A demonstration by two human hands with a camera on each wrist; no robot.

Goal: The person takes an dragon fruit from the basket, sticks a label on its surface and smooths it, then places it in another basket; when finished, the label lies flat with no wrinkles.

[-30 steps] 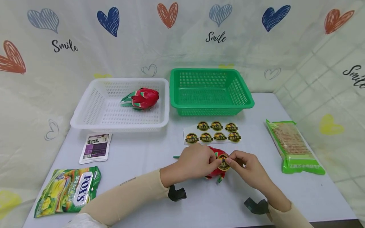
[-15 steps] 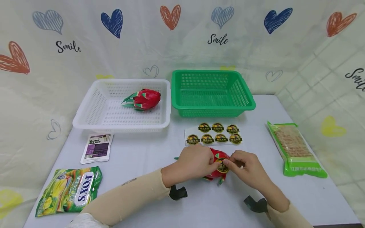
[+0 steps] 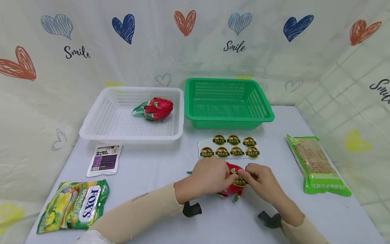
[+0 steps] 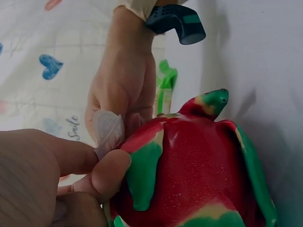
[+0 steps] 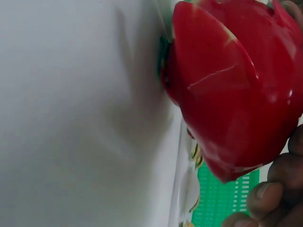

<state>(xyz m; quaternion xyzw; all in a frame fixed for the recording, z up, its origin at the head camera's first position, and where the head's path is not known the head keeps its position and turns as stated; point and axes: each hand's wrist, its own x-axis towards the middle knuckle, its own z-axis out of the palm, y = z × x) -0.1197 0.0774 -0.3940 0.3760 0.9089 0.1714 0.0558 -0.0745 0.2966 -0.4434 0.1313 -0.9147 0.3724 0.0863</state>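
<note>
A toy-like red dragon fruit with green-tipped scales lies on the table between the hands. A round black-and-gold sticker stands over its near side; in the left wrist view its pale back curls up from the fruit. My left hand reaches over the fruit and pinches the sticker's left edge between thumb and index finger. From the other side my right hand pinches the right edge, its other fingers curled. The right wrist view shows the fruit's glossy red side close up, with fingertips below it.
Behind the hands lies a sheet of several stickers. A white basket holding another dragon fruit stands beside a green basket. Packets flank the work: purple-white, green FOX'S, green-edged.
The sticker has come down lower on the fruit's near side and tilted, with both hands still at its edges. The whole head view has shifted slightly downward in the picture.
</note>
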